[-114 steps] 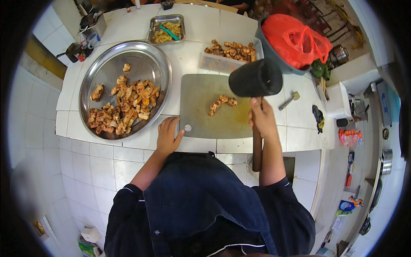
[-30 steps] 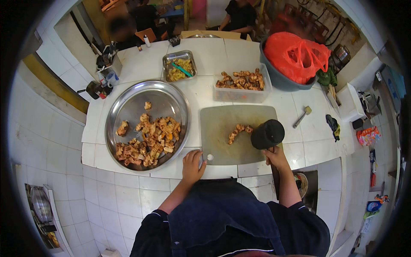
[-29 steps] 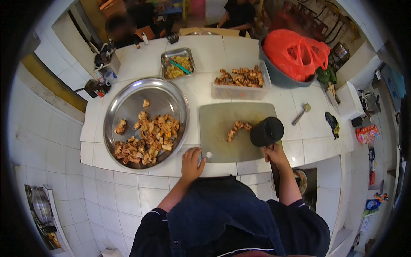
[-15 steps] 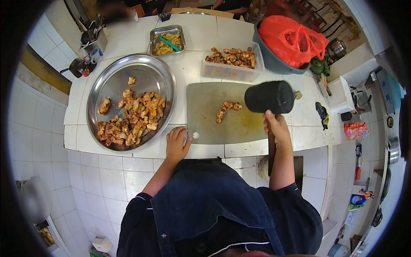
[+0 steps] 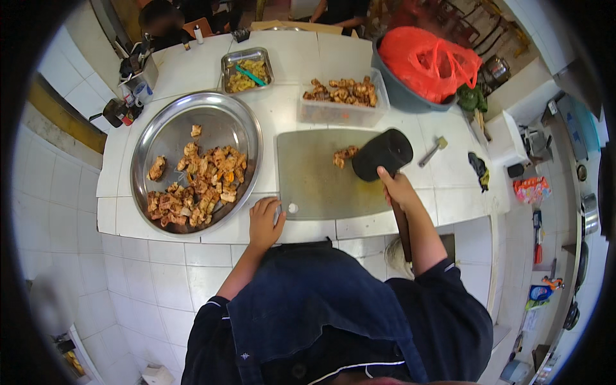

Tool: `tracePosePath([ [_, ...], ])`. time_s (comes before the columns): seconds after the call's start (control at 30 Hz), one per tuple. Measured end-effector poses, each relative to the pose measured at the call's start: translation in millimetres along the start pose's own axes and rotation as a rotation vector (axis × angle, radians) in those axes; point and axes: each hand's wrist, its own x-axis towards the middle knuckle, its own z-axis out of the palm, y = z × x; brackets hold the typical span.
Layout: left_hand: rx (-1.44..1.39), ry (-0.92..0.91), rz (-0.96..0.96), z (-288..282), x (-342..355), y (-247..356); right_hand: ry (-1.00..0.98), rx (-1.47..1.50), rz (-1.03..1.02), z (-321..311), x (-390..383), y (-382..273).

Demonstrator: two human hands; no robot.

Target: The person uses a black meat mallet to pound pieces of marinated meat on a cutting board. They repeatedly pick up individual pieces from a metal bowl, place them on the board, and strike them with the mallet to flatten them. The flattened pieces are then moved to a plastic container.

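- Right grip (image 5: 399, 188) clasps the black mallet (image 5: 383, 154); a level head suits even blows.
- Knobbly brown piece (image 5: 343, 156) lies on the cutting board (image 5: 314, 189), partly hidden.
- Left grip (image 5: 264, 226), empty, is best clear, beside the board.

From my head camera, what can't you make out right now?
All in the head view:
1. The right end of the browned, knobbly food piece, hidden behind the black cylindrical mallet.
2. The inside of the grey round plastic tub, covered by the red plastic bag.
3. Any bag contents, hidden by its folds.
4. Upper-centre person in black, head cut off by the top edge.
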Motion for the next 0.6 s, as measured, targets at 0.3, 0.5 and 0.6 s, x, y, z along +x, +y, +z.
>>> tracePosePath([
  [0.3, 0.027, -0.004, 0.007, 2.3, 4.9, -0.8, 0.115, 0.002, 0.02, -1.1, -11.5, 34.5],
  [0.5, 0.036, -0.009, 0.007, -0.3, 5.4, 2.8, 0.125, -0.007, -0.138, -6.2, -18.5, 12.9],
  [0.6, 0.037, -0.014, 0.0, -1.3, 3.6, 1.0, 0.175, 0.1, -0.351, -7.2, -31.9, -42.3],
])
